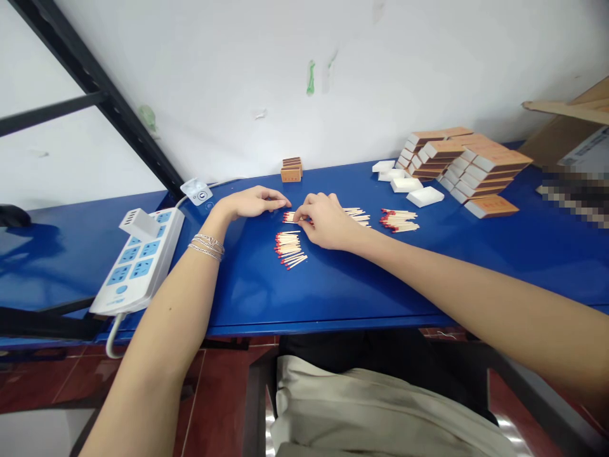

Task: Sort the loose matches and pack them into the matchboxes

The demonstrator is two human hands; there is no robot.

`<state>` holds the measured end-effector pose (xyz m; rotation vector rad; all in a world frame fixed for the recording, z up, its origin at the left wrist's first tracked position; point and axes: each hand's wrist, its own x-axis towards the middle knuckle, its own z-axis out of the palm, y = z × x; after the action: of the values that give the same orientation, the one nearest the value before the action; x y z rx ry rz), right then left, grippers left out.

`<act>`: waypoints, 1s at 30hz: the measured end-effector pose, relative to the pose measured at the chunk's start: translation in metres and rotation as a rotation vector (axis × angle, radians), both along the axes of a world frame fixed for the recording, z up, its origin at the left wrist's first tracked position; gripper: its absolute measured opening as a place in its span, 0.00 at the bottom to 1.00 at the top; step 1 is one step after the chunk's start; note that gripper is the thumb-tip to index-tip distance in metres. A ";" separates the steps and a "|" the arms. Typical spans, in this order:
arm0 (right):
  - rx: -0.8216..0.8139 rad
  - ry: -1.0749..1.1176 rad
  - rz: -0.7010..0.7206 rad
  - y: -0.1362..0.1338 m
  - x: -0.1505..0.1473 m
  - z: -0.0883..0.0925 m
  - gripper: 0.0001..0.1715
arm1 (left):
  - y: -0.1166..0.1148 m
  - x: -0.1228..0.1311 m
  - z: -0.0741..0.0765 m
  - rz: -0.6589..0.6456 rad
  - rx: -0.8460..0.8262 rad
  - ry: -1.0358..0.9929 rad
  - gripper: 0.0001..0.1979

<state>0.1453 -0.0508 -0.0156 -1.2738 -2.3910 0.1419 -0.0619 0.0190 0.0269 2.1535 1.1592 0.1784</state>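
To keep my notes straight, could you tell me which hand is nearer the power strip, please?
Left hand, to the power strip's right; right hand, farther right, at the matches.

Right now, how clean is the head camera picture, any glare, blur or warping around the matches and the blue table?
In the head view, light is soft and even, and the matchsticks show crisp red tips; the blue table has pale glare at its left end, the wide lens stretches the right forearm, and a pixelated patch hides part of the right edge.
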 end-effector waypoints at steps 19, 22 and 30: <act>-0.010 0.030 0.038 -0.003 -0.002 0.000 0.16 | 0.001 0.000 0.000 -0.001 0.001 -0.008 0.22; -0.018 0.066 0.067 -0.001 -0.002 -0.001 0.15 | 0.002 -0.001 -0.002 -0.005 0.004 -0.012 0.23; 0.012 0.020 -0.017 0.007 0.003 0.000 0.16 | 0.000 0.000 0.000 0.001 0.003 0.001 0.22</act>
<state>0.1479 -0.0442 -0.0159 -1.2809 -2.3597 0.1344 -0.0615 0.0189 0.0266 2.1557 1.1608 0.1792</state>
